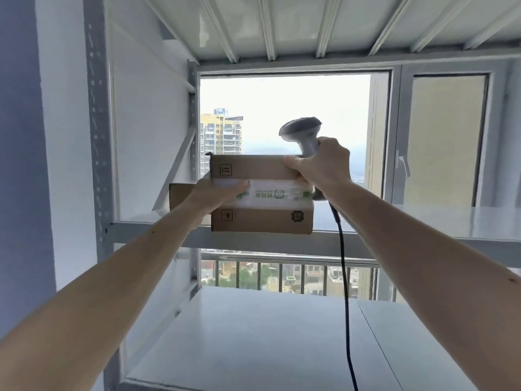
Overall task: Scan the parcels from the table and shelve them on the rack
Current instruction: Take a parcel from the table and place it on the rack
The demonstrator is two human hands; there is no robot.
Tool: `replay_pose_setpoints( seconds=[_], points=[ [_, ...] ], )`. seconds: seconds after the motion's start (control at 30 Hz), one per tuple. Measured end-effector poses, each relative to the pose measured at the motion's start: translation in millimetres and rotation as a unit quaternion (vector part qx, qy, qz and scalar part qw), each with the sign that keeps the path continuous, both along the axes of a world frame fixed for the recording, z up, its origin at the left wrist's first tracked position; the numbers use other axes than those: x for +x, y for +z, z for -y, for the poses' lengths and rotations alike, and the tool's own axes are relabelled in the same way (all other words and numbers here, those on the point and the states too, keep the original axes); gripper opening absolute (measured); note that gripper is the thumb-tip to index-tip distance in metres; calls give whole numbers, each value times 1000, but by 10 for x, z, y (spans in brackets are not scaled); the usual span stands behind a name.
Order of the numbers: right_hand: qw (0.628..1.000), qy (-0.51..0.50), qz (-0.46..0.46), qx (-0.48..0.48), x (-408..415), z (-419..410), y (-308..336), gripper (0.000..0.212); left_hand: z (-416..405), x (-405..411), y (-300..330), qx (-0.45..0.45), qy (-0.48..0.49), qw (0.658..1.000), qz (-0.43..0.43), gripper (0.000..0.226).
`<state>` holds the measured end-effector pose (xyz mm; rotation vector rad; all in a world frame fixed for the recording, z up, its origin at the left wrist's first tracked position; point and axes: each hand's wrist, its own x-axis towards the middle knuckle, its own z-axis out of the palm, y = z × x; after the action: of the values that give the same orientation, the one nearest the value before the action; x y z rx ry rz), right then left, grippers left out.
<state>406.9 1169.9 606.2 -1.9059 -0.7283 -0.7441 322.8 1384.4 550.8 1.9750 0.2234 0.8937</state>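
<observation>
A taped cardboard parcel (262, 218) stands on edge at the front of the rack's upper shelf (394, 221), its taped face towards me. My left hand (217, 193) presses flat against the parcel's left side, fingers straight across the tape. My right hand (321, 165) grips the handle of a grey barcode scanner (303, 131), while its thumb hooks over the parcel's top right corner. The scanner's head points up and away, and its black cable (345, 277) hangs down. A second cardboard parcel (180, 196) sits behind, mostly hidden by my left hand.
The grey metal rack has an upright post (97, 136) at left, a white lower shelf (253, 334) below and the ribbed underside of another shelf (282, 24) overhead. A window (282, 114) with a railing is behind the rack. The upper shelf extends to the right.
</observation>
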Motion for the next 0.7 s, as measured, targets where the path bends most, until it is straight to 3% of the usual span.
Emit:
replay_pose_setpoints(
  seconds=[0.07, 0.2, 0.33, 0.47, 0.6, 0.7],
  points=[
    [1000, -16, 3, -6, 4, -71, -23, 51, -104, 56, -32, -4, 5, 1000, -1, 81],
    [999, -26, 8, 33, 36, -130, -204, 43, -265, 144, -97, -30, 18, 999, 12, 75],
    [996, -76, 33, 25, 102, -115, -417, 41, -336, 179, -104, -29, 2, 999, 19, 97],
    [993, -86, 63, 48, 99, -130, -658, 48, -338, 189, -213, -36, -4, 999, 20, 81],
    [993, -43, 87, 70, 94, -227, -898, 43, -466, 170, -388, -6, -6, 1000, -8, 92],
    [995, -17, 94, 28, 110, -282, -901, 32, -515, 185, -406, 16, 4, 1000, -18, 101]
  ],
)
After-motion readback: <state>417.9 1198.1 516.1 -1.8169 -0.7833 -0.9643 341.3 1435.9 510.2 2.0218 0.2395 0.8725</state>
